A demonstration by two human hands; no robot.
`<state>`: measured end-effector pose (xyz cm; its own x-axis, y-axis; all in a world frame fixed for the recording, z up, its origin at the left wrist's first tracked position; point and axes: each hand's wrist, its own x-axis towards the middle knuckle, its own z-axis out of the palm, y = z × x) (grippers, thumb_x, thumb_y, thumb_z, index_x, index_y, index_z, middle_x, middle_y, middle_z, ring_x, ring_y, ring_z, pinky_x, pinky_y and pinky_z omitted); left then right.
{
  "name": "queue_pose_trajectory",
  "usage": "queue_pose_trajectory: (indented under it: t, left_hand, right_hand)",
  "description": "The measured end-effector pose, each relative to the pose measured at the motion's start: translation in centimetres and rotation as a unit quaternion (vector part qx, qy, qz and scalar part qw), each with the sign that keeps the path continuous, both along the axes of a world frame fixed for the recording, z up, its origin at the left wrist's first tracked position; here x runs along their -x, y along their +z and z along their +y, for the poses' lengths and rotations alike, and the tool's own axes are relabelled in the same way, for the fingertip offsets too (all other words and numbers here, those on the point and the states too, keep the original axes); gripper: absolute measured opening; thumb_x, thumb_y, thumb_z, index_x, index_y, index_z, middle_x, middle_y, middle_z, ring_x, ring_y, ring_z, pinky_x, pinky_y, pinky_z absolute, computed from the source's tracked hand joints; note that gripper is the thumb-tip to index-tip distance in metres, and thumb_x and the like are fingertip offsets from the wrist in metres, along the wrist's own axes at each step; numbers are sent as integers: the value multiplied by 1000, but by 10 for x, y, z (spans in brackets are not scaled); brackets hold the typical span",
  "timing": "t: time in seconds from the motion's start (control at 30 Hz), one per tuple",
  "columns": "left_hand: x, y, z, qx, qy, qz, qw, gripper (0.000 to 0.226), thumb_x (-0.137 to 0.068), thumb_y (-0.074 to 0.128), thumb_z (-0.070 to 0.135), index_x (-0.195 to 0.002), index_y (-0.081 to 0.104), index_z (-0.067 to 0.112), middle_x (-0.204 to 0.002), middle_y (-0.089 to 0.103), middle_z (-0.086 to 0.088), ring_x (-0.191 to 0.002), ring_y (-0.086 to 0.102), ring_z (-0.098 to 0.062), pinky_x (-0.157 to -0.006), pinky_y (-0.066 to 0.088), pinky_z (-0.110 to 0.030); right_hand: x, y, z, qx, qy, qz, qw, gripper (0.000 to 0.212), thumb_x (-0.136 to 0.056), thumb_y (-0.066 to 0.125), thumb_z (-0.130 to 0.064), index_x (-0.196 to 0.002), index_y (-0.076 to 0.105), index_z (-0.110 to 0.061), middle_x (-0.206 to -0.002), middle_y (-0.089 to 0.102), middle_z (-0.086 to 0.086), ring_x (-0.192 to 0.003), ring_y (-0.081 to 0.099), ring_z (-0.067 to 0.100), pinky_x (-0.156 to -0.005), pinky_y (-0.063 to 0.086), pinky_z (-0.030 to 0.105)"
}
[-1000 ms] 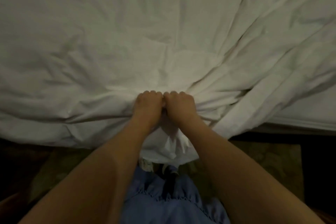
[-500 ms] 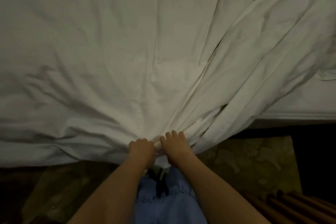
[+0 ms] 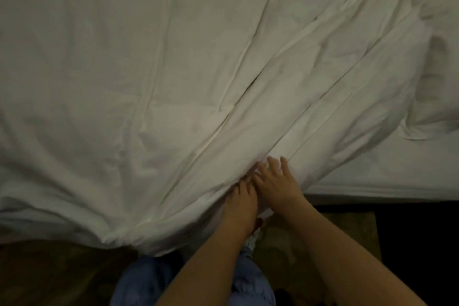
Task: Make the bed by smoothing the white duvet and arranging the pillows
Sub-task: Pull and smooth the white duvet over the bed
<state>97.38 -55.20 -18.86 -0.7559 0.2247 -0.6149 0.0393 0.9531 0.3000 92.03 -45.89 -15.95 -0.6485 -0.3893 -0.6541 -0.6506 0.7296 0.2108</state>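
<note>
One white duvet (image 3: 173,82) is being observed lying creased across the bed, its near edge being pinched by the left hand (image 3: 242,200) while the right hand (image 3: 275,181) is being pressed on it with fingers spread, one pillow (image 3: 439,62) lying at far right, bare sheet (image 3: 397,169) beside

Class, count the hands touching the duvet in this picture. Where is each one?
2. The left hand and the right hand lie side by side at the duvet's near edge.

White duvet (image 3: 149,69) and pillow (image 3: 437,57) lie on the bed (image 3: 397,176).
</note>
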Motion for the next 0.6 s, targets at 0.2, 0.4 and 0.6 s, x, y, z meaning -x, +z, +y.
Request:
queue_pose_trajectory:
  t: [0.2, 0.4, 0.6]
  left_hand:
    - [24, -9, 56, 40, 159, 10, 986, 106, -42, 86, 50, -130, 52, 3, -110, 64, -16, -94, 62, -28, -85, 49, -32]
    - [15, -17, 74, 61, 148, -2, 987, 27, -98, 38, 18, -121, 51, 14, -128, 53, -7, -122, 41, -26, -108, 23, -34]
    - [2, -17, 76, 7, 237, 15, 971, 35, -99, 37, 10, -133, 43, 15, -133, 43, -7, -118, 48, -25, -94, 41, -33]
  right_hand:
    - [36, -10, 42, 16, 53, -24, 998, 62, -94, 43, -41, -146, 26, -11, -149, 27, 17, -138, 21, 39, -110, 1, 63]
    - [19, -26, 53, 27, 124, -28, 992, 64, -60, 76, -51, -112, 67, -14, -113, 63, 11, -96, 62, 34, -94, 35, 53]
    - [37, -13, 75, 12, 153, -21, 988, 64, -89, 56, -40, -142, 34, -15, -145, 34, 13, -133, 32, 36, -111, 16, 53]
